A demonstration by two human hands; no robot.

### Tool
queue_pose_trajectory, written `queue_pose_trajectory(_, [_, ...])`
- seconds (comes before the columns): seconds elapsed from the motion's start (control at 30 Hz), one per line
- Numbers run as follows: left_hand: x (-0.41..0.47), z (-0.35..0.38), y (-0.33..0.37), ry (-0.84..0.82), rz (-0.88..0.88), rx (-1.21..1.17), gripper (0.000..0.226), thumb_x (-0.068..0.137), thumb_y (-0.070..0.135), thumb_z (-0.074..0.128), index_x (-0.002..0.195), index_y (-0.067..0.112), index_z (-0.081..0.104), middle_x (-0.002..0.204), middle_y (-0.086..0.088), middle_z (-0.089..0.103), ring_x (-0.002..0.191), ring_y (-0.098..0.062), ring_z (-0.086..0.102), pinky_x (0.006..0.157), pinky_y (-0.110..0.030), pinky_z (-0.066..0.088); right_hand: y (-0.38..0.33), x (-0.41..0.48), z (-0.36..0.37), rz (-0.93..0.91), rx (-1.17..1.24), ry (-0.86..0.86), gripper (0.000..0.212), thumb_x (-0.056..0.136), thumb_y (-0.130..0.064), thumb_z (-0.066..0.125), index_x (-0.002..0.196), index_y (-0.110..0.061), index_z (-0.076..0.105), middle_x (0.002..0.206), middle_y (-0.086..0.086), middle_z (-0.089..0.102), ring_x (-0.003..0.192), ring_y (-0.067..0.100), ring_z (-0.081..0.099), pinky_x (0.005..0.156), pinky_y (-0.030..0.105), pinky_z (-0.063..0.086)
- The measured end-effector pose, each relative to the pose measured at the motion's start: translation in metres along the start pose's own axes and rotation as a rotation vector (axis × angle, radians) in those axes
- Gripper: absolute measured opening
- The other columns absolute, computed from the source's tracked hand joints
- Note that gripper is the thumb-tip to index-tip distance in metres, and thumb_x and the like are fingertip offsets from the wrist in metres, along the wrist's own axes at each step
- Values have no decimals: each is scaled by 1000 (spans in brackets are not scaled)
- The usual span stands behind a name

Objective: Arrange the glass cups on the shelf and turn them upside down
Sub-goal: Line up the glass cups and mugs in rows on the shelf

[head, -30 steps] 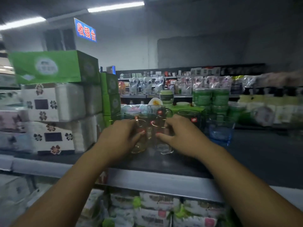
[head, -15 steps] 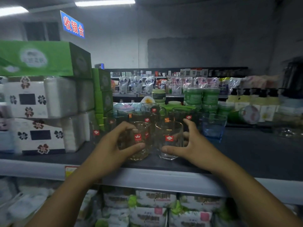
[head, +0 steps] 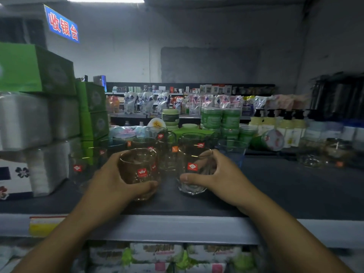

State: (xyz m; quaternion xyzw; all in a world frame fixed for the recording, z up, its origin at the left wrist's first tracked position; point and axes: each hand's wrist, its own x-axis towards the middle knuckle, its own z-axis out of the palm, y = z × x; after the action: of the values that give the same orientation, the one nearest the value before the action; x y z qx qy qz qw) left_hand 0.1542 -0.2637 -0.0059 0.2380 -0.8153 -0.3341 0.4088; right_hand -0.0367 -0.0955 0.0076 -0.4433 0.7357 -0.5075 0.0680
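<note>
Two upright cups stand at the front of the dark grey shelf (head: 275, 194). The left hand (head: 110, 186) curls round an amber-tinted glass tumbler (head: 137, 170); the right hand (head: 222, 178) wraps a clear thick-based glass tumbler (head: 194, 170). Step in hand: grasping for inversion. The next move likely calls for lifting each, turning it mouth-down, and keeping clear of the clustered clear glass cups (head: 169, 152) behind.
</note>
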Motion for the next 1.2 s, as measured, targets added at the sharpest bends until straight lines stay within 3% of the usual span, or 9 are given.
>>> queue_pose_trajectory(0.13, [-11, 34, 39, 55, 13, -129, 89, 41, 52, 97, 121, 34, 61, 101, 18, 75, 89, 8, 70, 77, -21, 53, 19, -18, -60, 16, 104, 67, 69, 59, -52, 92, 114, -25, 60, 107, -8, 70, 101, 8, 66, 82, 23, 50])
queue_pose_trajectory(0.23, [-24, 76, 80, 80, 51, -180, 90, 42, 45, 93, 126, 34, 62, 107, 14, 74, 93, 0, 72, 80, -26, 56, 39, -36, -116, 13, 140, 128, 70, 57, -52, 90, 114, -24, 61, 103, -7, 69, 97, 6, 65, 76, 20, 46])
queue_pose_trajectory(0.37, [-43, 153, 148, 80, 93, -271, 83, 41, 46, 93, 118, 34, 64, 99, 22, 75, 86, 7, 71, 73, -16, 55, 75, -66, -209, 9, 118, 172, 70, 56, -55, 88, 113, -25, 60, 103, -8, 67, 96, 2, 64, 72, 18, 45])
queue_pose_trajectory(0.43, [-52, 197, 183, 64, 80, -308, 88, 36, 57, 96, 115, 37, 63, 97, 30, 72, 85, 8, 70, 73, -19, 53, 95, -82, -261, 8, 61, 200, 63, 61, -52, 91, 111, -27, 61, 105, -8, 68, 97, 4, 64, 77, 22, 50])
queue_pose_trajectory(0.57, [-64, 283, 244, 26, 56, -369, 92, 34, 61, 92, 118, 35, 64, 98, 19, 76, 85, 5, 71, 80, -27, 55, 133, -105, -351, 18, -15, 253, 62, 62, -53, 91, 110, -28, 61, 104, -6, 69, 98, 10, 67, 82, 29, 54])
queue_pose_trajectory(0.73, [-73, 381, 303, -58, 45, -407, 78, 41, 43, 90, 114, 35, 63, 97, 15, 75, 83, 8, 70, 63, -11, 53, 181, -128, -436, 86, -6, 322, 63, 61, -52, 92, 109, -33, 55, 107, -11, 68, 101, 4, 63, 79, 24, 48])
queue_pose_trajectory(0.9, [-74, 460, 344, -135, 91, -428, 76, 45, 39, 92, 115, 31, 62, 87, 16, 75, 78, 14, 68, 59, -1, 47, 226, -147, -499, 144, -15, 415, 63, 64, -50, 91, 110, -31, 54, 111, -10, 67, 103, 2, 61, 76, 18, 45])
queue_pose_trajectory(1.07, [-68, 509, 368, -216, 154, -396, 87, 44, 43, 95, 123, 30, 59, 100, 18, 72, 84, 15, 66, 63, -2, 47, 261, -158, -546, 192, -22, 477, 66, 62, -50, 92, 113, -29, 56, 113, -8, 66, 106, 9, 63, 85, 28, 51])
queue_pose_trajectory(1.2, [-64, 529, 378, -229, 179, -384, 90, 47, 42, 96, 127, 30, 57, 101, 21, 69, 84, 16, 65, 62, -5, 50, 273, -150, -573, 193, -70, 522, 70, 57, -53, 93, 112, -30, 56, 110, -11, 68, 102, 6, 65, 80, 26, 49])
